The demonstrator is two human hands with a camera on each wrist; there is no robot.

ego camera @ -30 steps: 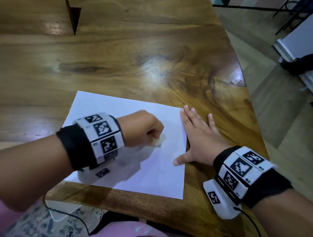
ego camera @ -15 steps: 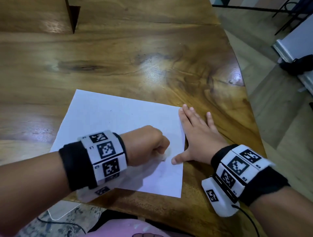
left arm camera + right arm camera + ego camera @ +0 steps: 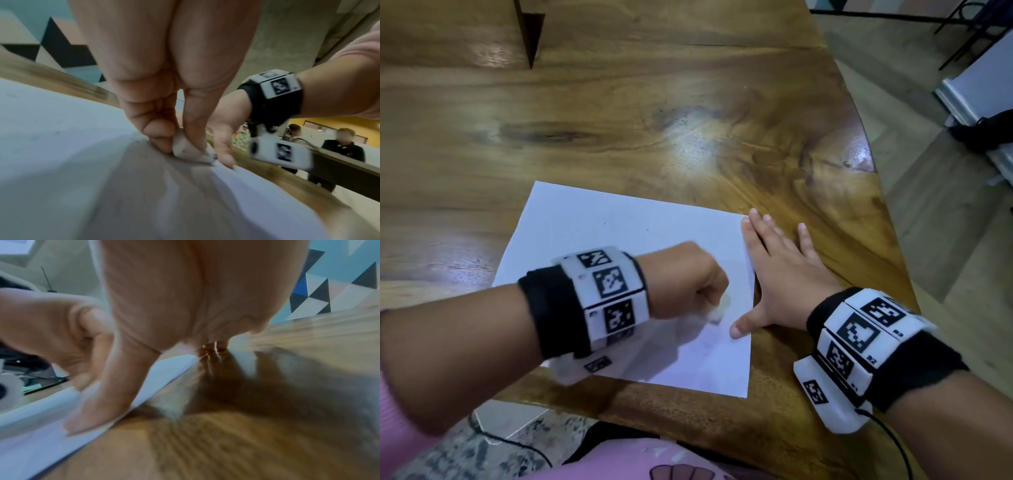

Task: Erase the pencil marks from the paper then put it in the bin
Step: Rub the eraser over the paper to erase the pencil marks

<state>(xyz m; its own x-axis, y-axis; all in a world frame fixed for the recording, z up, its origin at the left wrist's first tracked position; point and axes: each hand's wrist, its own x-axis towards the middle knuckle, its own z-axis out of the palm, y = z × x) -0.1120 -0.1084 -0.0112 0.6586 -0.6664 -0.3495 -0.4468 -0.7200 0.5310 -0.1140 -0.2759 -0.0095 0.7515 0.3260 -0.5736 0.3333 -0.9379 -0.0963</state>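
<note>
A white sheet of paper [image 3: 602,233] lies near the front edge of the wooden table [image 3: 654,120]. My left hand [image 3: 688,281] is curled into a fist and pinches a small whitish eraser [image 3: 717,310], which presses on the sheet's right part. In the left wrist view the eraser [image 3: 185,151] sits between thumb and fingers on the paper [image 3: 51,138]. My right hand [image 3: 777,274] lies flat with straight fingers on the sheet's right edge, its thumb on the paper [image 3: 41,443]. The picture is too blurred to show pencil marks. No bin is in view.
The table's curved right edge [image 3: 873,178] drops to a tiled floor. A dark notch [image 3: 529,34] cuts into the table at the far left. Two people [image 3: 341,146] stand at a counter in the background of the left wrist view.
My left hand with the eraser has rubbed back and forth over the sheet's right part. The sheet has shifted a little under it. My right hand has stayed flat on the edge.
</note>
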